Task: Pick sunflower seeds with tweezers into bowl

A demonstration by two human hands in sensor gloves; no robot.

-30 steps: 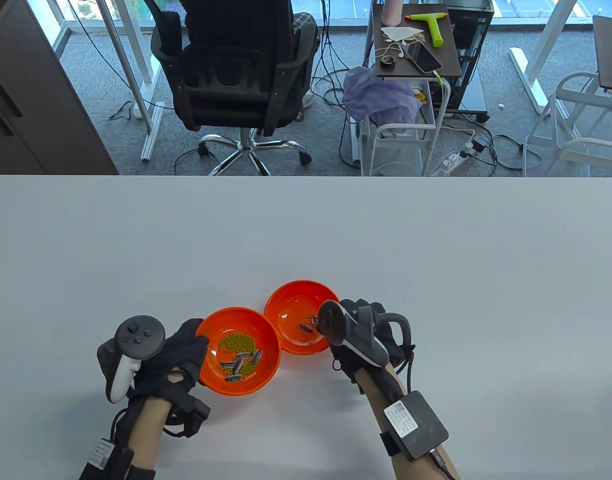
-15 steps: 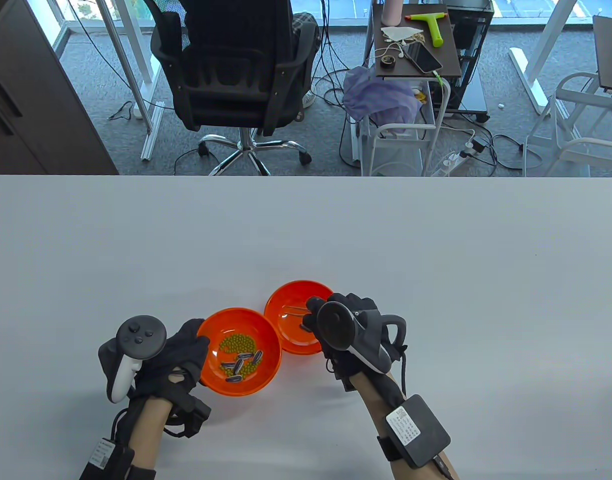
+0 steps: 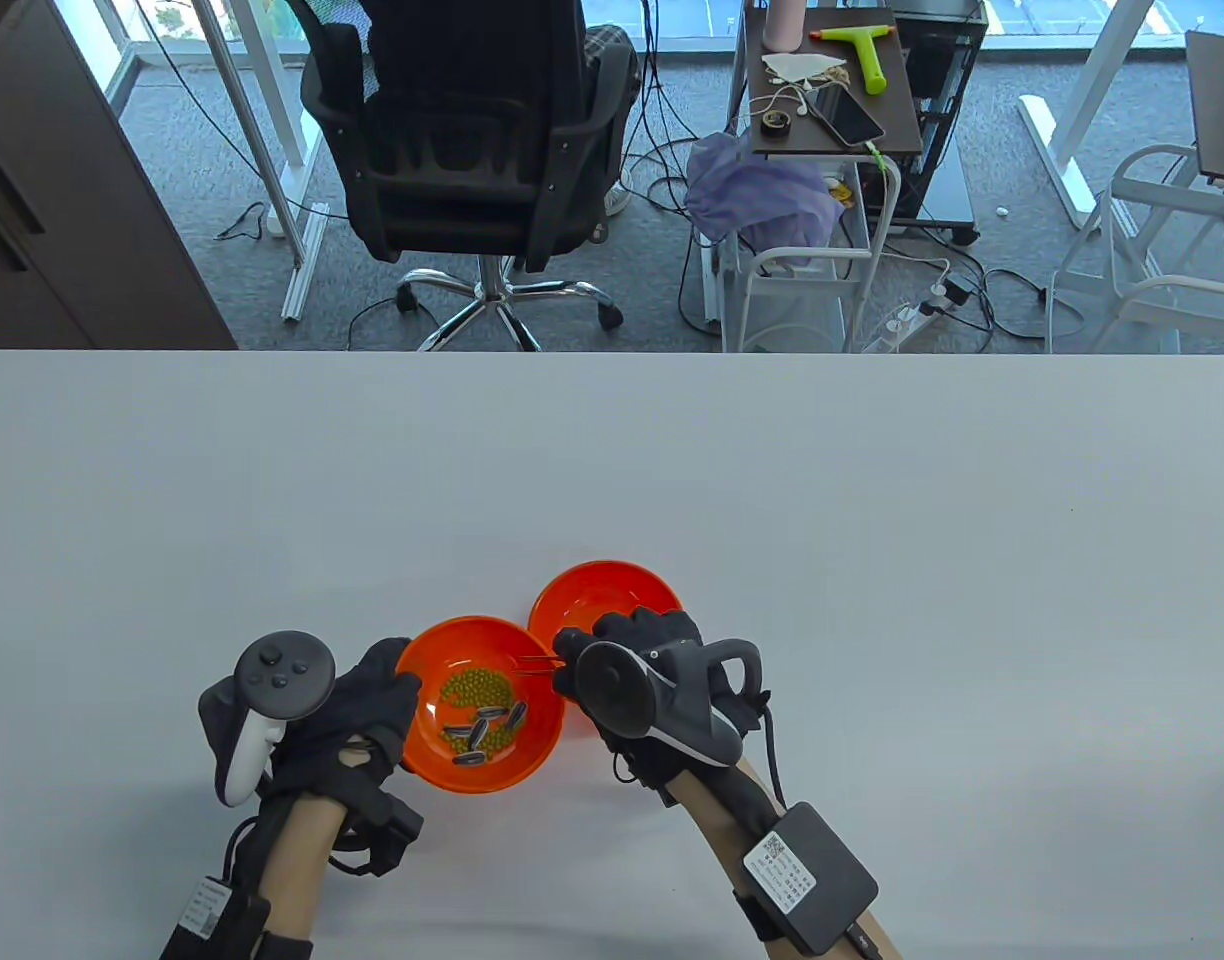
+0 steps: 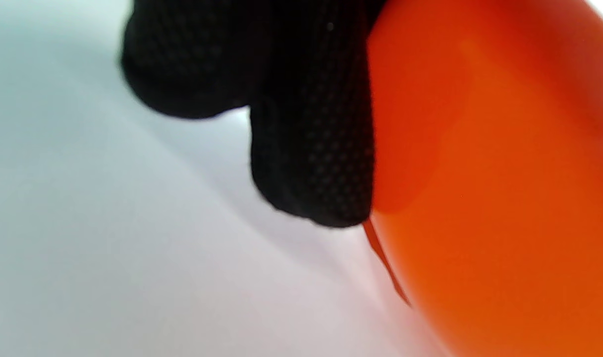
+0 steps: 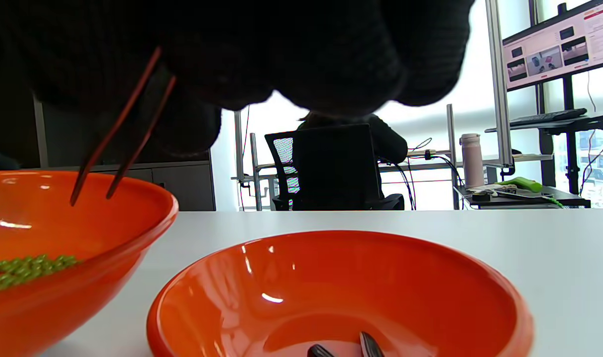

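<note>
1. Right hand point(image 3: 637, 680) grips the tweezers point(image 3: 538, 663), fingers closed round them; the tips point left over the near-left orange bowl point(image 3: 427, 760).
2. In the right wrist view the tweezers point(image 5: 118, 134) hang from the glove with the two tips slightly apart, nothing between them, above the left bowl's point(image 5: 133, 233) inside.
3. Sunflower seeds point(image 3: 484, 730) lie in the left bowl's near half, just below and left of the tweezer tips, not touching them (striped, several in a loose cluster).
4. Green peas point(image 3: 475, 687) sit in the same bowl, beside the seeds and under the tips.
5. Second orange bowl point(image 3: 597, 590) touches the first at its right rim; the right hand covers its near part. The wrist view shows two seeds point(image 5: 351, 347) at its bottom point(image 5: 479, 297).
6. Left hand point(image 3: 357, 720) holds the left bowl's left rim; fingers point(image 4: 311, 148) press against the bowl's outer wall point(image 4: 504, 198).
7. All on the white table point(image 3: 872, 560).
</note>
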